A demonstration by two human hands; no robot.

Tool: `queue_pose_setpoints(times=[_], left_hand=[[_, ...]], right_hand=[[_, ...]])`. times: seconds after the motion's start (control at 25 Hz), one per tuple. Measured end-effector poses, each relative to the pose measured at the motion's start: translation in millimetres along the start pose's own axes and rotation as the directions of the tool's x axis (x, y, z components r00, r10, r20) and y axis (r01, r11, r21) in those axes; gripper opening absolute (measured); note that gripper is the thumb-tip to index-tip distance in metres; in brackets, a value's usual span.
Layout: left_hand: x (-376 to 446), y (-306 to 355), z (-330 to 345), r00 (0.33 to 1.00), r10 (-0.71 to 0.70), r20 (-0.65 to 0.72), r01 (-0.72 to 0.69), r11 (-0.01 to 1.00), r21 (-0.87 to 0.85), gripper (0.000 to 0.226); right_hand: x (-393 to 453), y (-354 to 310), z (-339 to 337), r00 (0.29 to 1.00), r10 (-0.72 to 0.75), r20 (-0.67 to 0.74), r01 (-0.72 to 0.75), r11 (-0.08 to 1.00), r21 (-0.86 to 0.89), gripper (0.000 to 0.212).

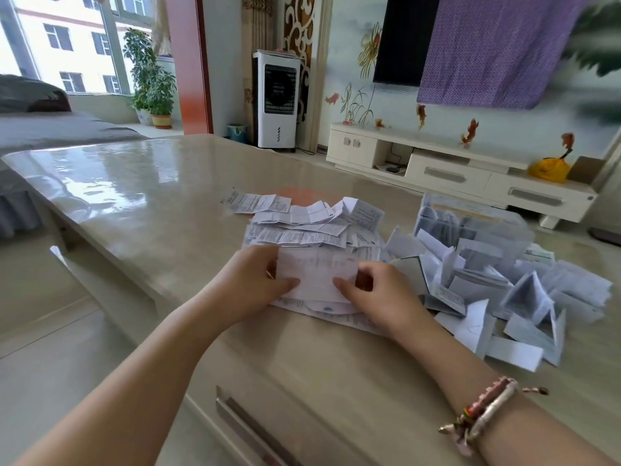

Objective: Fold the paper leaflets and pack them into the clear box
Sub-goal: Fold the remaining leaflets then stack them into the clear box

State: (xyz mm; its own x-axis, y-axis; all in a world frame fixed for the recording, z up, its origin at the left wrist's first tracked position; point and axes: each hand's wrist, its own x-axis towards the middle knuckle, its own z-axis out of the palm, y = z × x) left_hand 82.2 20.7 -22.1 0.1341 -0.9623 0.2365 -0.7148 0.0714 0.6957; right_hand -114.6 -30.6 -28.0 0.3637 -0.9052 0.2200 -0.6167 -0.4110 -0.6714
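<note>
The white paper leaflets (295, 227) carry fine printed text, too small and blurred to read; the white air cooler's dark panel (280, 90) is likewise illegible.

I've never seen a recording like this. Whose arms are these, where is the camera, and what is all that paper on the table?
There is no machine here: these are a person's two bare arms, filmed by one wide-angle camera worn on the head, looking forward and down. That is why the room seems to bend.

The left hand and right hand together hold one white printed paper leaflet, thumbs on top, seemingly mid-fold; each hand has a pinching grip on an edge.

On the glossy beige table lies a loose pile of unfolded leaflets behind the hands. To the right sits a heap of folded leaflets, and behind it the clear plastic box, already partly filled. The right wrist wears braided bracelets.
</note>
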Motion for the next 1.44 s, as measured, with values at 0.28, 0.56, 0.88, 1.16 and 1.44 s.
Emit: queue_pose_setpoints(times=[0.28, 0.56, 0.88, 1.16, 1.44], left_hand=[[2.5, -8.0, 4.8, 0.995, 0.009, -0.095, 0.01, 0.981, 0.196, 0.075], [-2.5, -8.6, 6.9, 0.973, 0.216, 0.074, -0.225, 0.963, 0.148, 0.025], [-1.5, -8.7, 4.1, 0.989, 0.149, -0.003, -0.148, 0.985, 0.091, 0.005], [3.9, -5.1, 8.2, 0.999, 0.038, -0.018, -0.035, 0.988, 0.152, 0.009], [4.1, -6.1, 9.1, 0.999, 0.033, -0.023, -0.026, 0.968, 0.249, 0.032]], right_hand=[[-5.4, -1.0, 1.8, 0.992, -0.103, -0.067, 0.084, 0.966, -0.244, 0.048], [-12.4, -3.3, -0.9, 0.941, -0.324, 0.099, 0.337, 0.926, -0.169, 0.032], [-9.8, -1.1, -1.5, 0.969, -0.245, -0.023, 0.24, 0.962, -0.128, 0.01], [-2.8, 1.8, 3.0, 0.992, -0.102, -0.071, 0.097, 0.992, -0.077, 0.01], [-5.3, 2.5, 3.0, 0.98, -0.198, 0.008, 0.192, 0.937, -0.292, 0.027]])
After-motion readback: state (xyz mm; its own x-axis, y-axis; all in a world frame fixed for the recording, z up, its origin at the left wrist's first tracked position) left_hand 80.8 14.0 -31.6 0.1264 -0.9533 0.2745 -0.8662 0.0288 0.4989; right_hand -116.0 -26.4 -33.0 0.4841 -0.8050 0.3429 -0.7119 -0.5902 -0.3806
